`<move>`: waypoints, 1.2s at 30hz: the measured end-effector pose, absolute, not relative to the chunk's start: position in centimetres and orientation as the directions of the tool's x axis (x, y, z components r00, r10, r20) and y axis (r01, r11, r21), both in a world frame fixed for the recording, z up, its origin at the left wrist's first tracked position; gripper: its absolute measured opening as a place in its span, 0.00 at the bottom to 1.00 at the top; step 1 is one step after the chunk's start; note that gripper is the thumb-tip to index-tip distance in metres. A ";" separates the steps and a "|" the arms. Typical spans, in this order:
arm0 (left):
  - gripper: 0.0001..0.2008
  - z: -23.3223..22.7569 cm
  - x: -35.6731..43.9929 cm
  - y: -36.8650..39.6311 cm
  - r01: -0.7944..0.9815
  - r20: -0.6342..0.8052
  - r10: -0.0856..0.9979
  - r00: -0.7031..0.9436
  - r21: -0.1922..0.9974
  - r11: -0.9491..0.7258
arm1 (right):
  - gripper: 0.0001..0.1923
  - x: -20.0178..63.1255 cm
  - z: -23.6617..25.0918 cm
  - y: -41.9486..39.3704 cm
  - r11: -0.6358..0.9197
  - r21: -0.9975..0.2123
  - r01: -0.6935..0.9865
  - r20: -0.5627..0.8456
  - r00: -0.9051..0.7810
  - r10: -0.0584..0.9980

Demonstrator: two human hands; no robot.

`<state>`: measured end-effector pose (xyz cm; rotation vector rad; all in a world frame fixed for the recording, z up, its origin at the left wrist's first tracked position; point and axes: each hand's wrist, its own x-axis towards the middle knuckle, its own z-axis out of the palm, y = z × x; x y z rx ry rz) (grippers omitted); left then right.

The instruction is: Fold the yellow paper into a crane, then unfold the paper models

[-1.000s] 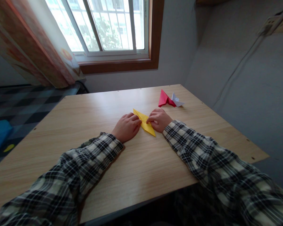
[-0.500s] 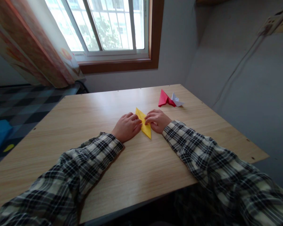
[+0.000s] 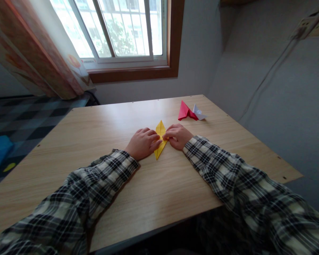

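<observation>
Between hands (image 3: 162,139), yellow paper (image 3: 160,140) turned, now pointing lengthwise.

fingers of both hands cover the middle of the yellow folded paper (image 3: 160,141); white paper piece (image 3: 200,113) too small to make out

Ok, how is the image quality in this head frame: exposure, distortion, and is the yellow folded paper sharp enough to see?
Head view: the window is blown out and lights the wooden table from behind; wide-angle distortion stretches the plaid sleeves at the bottom edge; the yellow folded paper is sharp between the left hand and right hand; the red folded paper and white folded paper read clearly; no glare on the table.
</observation>
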<state>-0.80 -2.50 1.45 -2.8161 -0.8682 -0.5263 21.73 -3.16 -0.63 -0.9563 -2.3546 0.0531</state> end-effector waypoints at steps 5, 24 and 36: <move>0.18 1.7 -0.8 -2.6 0.546 0.360 0.504 0.785 -0.018 -0.838 | 0.14 21.7 -0.7 -3.2 0.758 -0.239 0.607 0.524 -0.577 0.627; 0.16 1.5 -0.8 -2.5 0.499 0.339 0.473 0.813 0.011 -0.866 | 0.13 21.9 -0.5 -2.9 0.670 -0.196 0.716 0.470 -0.531 0.705; 0.11 2.0 -0.5 -3.3 0.521 0.299 0.489 0.820 -0.035 -0.853 | 0.12 21.9 -0.2 -2.9 0.624 -0.196 0.757 0.438 -0.501 0.746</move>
